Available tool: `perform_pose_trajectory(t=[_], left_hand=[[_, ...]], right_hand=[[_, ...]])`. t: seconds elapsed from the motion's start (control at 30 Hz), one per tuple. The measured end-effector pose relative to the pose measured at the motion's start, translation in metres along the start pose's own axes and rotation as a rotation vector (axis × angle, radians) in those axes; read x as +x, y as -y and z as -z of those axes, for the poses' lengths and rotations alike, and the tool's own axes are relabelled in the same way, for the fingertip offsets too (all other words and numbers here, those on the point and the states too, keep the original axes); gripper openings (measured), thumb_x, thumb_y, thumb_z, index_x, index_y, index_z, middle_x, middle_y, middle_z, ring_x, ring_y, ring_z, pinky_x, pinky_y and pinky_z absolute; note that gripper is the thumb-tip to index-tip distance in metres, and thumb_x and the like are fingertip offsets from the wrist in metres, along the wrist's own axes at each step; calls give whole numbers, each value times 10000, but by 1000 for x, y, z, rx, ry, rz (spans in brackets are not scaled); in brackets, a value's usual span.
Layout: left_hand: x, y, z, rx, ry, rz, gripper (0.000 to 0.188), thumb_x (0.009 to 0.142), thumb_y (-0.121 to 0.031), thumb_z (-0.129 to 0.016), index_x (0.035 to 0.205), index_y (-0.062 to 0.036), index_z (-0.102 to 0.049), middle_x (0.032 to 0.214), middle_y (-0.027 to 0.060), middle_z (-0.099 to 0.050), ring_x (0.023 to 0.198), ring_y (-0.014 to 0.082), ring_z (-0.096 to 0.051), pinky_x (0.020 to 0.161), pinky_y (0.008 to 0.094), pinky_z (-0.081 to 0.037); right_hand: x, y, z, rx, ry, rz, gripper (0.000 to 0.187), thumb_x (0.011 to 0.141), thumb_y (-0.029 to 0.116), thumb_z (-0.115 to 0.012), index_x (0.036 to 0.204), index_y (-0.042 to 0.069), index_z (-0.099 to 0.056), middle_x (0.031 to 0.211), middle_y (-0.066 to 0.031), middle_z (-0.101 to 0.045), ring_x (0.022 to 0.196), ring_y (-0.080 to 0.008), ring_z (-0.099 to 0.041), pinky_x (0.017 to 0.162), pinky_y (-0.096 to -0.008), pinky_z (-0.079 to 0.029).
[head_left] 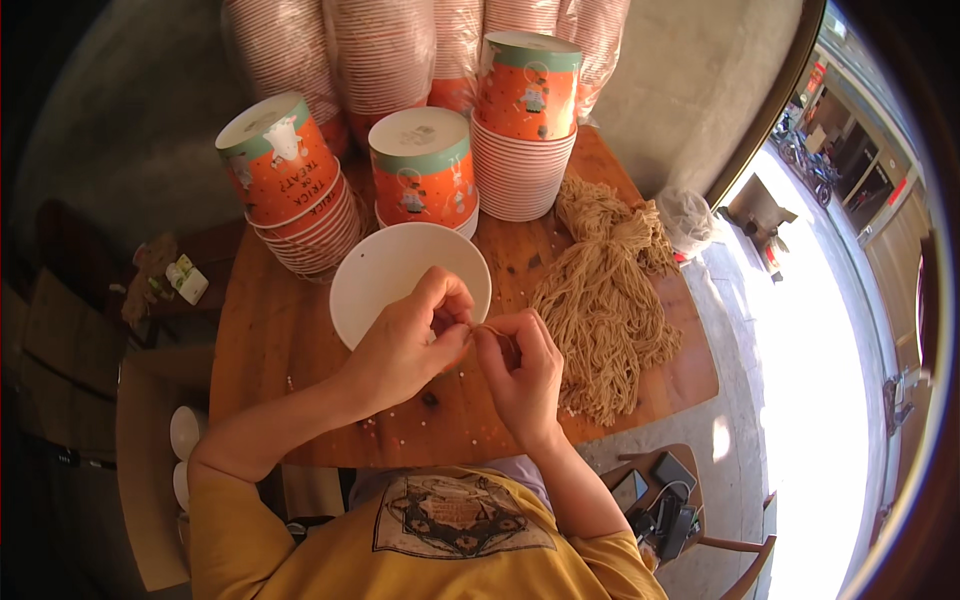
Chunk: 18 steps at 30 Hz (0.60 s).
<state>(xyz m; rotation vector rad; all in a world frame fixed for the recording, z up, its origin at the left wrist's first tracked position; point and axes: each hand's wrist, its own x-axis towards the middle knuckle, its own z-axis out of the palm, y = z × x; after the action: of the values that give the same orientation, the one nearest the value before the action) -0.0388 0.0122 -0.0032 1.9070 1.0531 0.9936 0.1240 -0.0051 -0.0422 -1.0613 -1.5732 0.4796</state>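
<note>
A paper bucket (385, 275), white inside, lies tilted with its mouth toward me and a small dark hole near its rim. My left hand (400, 345) is in front of the mouth, thumb and fingers pinched together. Close beside it, my right hand (525, 365) is closed too, its thumb against the curled fingers. A thin tan cord (495, 331) runs between the two hands; its ends are hidden by my fingers. To the right of my right hand lies a big bundle of the same tan cords (605, 310), tied near its top.
Upside-down stacks of orange and green paper buckets (525, 120) stand along the back of the wooden table (320, 430). Taller plastic-wrapped stacks (380, 60) rise behind them. A cardboard box (150, 430) is at the left, a stool with electronics (665, 500) at the lower right.
</note>
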Motion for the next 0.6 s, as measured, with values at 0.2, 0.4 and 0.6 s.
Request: perform_pose_trajectory(t=[0.2, 0.4, 0.6], left_hand=[[0, -2, 2, -54, 27, 28, 302, 931, 23, -599, 1187, -15, -444, 945, 96, -630, 873, 155, -642, 759, 289, -520], [2, -1, 2, -74, 57, 47, 281, 949, -1, -589, 1192, -10, -448, 945, 95, -628, 886, 151, -641, 792, 286, -513], [3, -1, 2, -56, 65, 81, 271, 952, -13, -593, 1183, -7, -452, 937, 93, -626, 879, 145, -640, 777, 285, -514]], right_hand=[[-2, -7, 1, 316, 56, -317, 91, 906, 74, -666, 945, 12, -614, 824, -44, -628, 661, -59, -551, 609, -224, -458], [-3, -11, 6, 527, 137, -533, 129, 934, 100, -648, 1017, 21, -591, 798, 49, -577, 677, -13, -515, 586, -181, -423], [-4, -6, 10, -13, -36, 47, 267, 841, 37, -713, 1081, 98, -615, 920, -36, -590, 647, -149, -611, 515, -290, -504]])
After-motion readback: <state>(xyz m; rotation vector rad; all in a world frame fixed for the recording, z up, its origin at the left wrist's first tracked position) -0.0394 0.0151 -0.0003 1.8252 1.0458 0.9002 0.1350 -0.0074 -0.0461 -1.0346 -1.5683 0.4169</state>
